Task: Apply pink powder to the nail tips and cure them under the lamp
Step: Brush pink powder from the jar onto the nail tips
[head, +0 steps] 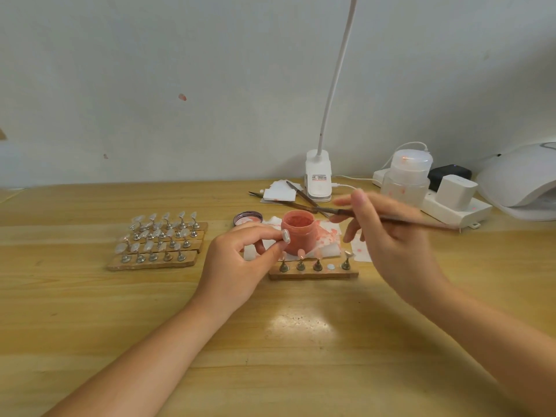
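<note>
- Left hand (237, 260) pinches one clear nail tip (285, 236) betw thumb & forefinger, held right against the near-left side of the open powder jar (298, 233).
- Right hand (388, 236) grips a thin brush (400, 219); bristle end points toward the jar, just right of its rim. Hand blurred, so exact finger lie unclear.
- Hands apart, jar betw them.
- Small stand (313, 273) just below jar: three tips look pink, one slot bare.
- Big rack (156, 245) of clear tips left of left hand; curing lamp (520, 182) far right, beyond right hand.
- Step (judged): loading powder for the held tip. Next: dip brush, dab tip over jar, steady pinch.
</note>
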A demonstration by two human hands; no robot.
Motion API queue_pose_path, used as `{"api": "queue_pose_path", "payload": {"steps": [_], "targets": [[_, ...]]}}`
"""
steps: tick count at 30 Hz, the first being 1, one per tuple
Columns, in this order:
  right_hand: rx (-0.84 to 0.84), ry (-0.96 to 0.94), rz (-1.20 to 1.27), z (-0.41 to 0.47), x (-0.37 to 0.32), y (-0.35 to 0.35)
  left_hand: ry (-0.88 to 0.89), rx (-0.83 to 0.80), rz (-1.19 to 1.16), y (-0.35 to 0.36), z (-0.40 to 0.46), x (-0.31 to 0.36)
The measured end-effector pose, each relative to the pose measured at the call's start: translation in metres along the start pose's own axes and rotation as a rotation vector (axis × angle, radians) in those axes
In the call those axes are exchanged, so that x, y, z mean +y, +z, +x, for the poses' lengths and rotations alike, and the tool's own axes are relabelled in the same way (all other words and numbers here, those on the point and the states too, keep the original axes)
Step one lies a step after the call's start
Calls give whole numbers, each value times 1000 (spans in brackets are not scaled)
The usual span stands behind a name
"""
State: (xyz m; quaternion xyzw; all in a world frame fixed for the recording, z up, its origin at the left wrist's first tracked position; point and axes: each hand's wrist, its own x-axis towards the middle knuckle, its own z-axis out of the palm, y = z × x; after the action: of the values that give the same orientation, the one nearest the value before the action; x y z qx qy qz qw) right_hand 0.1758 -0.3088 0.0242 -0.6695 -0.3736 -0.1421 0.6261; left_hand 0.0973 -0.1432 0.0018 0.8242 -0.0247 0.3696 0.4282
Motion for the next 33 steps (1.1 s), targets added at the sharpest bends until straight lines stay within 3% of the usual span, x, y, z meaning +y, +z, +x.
{"api": "queue_pose_path", "payload": {"steps": [5,19,33], "targets": [[-45,-239,-100,-26,3,4,13,-15,-10,2,0,-4],[-98,-248,-150,-32,9,13,90,-49,-26,4,0,-10],[-48,-195,-133,-32,3,13,116,-60,-14,5,0,-11]]}}
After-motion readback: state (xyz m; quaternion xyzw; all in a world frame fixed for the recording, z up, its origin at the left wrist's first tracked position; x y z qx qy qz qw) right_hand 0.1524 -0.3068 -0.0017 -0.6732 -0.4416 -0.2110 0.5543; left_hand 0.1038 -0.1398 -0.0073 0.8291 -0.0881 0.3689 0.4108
